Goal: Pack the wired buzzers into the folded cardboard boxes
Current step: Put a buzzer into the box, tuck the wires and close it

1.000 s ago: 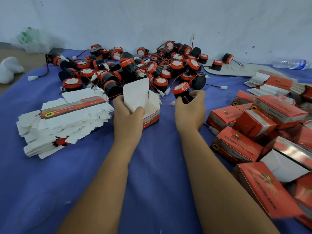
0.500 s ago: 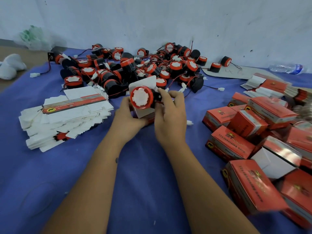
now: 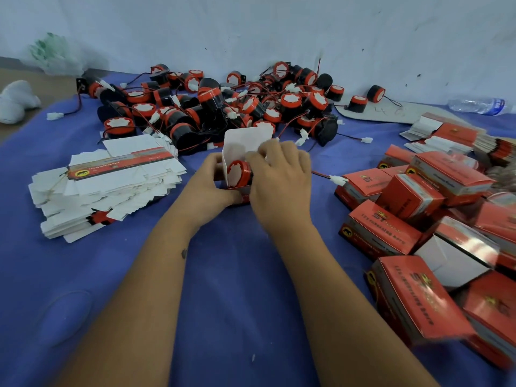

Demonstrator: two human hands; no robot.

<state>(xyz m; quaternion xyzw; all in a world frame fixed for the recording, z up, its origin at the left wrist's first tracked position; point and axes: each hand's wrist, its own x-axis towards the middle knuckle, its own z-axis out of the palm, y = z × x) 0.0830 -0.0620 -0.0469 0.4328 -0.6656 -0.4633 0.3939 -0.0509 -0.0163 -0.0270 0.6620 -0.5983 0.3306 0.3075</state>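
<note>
An open cardboard box (image 3: pixel 243 142) stands on the blue cloth in the middle, white flap up. My left hand (image 3: pixel 208 191) grips its left side and base. A red-rimmed black buzzer (image 3: pixel 237 172) sits partly inside the box mouth, and my right hand (image 3: pixel 282 177) curls over it from the right, holding it. Its red wire with a white plug (image 3: pixel 337 180) trails right from under my right hand. A big heap of wired buzzers (image 3: pixel 223 104) lies behind the box.
A stack of flat unfolded boxes (image 3: pixel 109 180) lies at left. Several closed red boxes (image 3: pixel 413 208) pile up at right, with more flat boxes (image 3: pixel 452 135) behind them. A water bottle (image 3: pixel 477 105) lies by the wall, and a white object (image 3: pixel 14 103) at far left.
My right hand took a buzzer from the heap, brought it to the box held by my left hand, and has now pushed it partly into the box mouth.
</note>
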